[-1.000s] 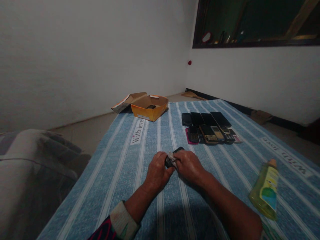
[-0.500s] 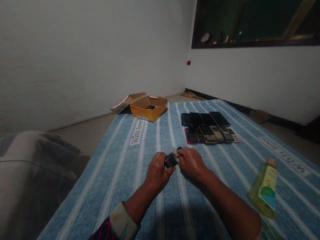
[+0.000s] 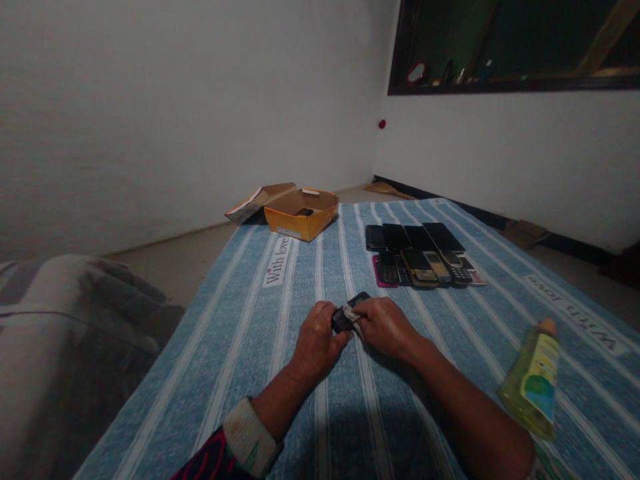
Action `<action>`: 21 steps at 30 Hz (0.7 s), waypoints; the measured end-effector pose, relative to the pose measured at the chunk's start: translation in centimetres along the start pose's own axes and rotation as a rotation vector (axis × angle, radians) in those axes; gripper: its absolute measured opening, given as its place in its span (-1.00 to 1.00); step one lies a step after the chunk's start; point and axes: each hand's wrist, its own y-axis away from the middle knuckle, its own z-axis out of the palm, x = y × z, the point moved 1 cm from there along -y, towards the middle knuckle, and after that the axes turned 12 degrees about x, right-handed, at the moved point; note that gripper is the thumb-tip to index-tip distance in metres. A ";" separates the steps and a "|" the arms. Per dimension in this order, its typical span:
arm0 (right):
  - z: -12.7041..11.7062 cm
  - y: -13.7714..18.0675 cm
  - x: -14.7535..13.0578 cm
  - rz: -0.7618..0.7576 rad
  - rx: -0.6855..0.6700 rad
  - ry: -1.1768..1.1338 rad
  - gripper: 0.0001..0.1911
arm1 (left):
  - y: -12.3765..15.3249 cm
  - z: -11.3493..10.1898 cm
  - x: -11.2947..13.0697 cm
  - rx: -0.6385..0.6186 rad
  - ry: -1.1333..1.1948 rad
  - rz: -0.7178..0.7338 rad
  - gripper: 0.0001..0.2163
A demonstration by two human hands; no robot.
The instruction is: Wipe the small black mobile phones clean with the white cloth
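My left hand (image 3: 316, 339) is closed around a small dark phone (image 3: 345, 315), held just above the blue striped cloth (image 3: 250, 320). Fingers of my right hand (image 3: 384, 327) pinch a small pale cloth (image 3: 353, 313) against the phone's side. Both hands meet at the middle of the cloth. Beyond them several phones (image 3: 417, 257) lie side by side in two rows.
An open orange cardboard box (image 3: 301, 213) with a dark item inside sits at the cloth's far left edge. A yellow-green plastic bottle (image 3: 531, 380) lies at the right. Grey bedding (image 3: 65, 333) lies at the left. White walls and a dark window (image 3: 515, 40) stand behind.
The phone has turned a little between my hands and the pale cloth has shifted along it. Both hands stay in the same spot.
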 end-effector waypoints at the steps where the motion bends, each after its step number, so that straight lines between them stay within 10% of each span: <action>1: 0.0 -0.2 0.0 0.017 0.023 -0.007 -0.73 | 0.0 0.0 0.0 -0.001 0.003 0.003 -0.84; 21: 1.0 -1.0 -1.5 -0.027 0.091 0.064 -0.70 | 0.0 -0.1 0.1 -0.016 0.060 -0.029 -0.88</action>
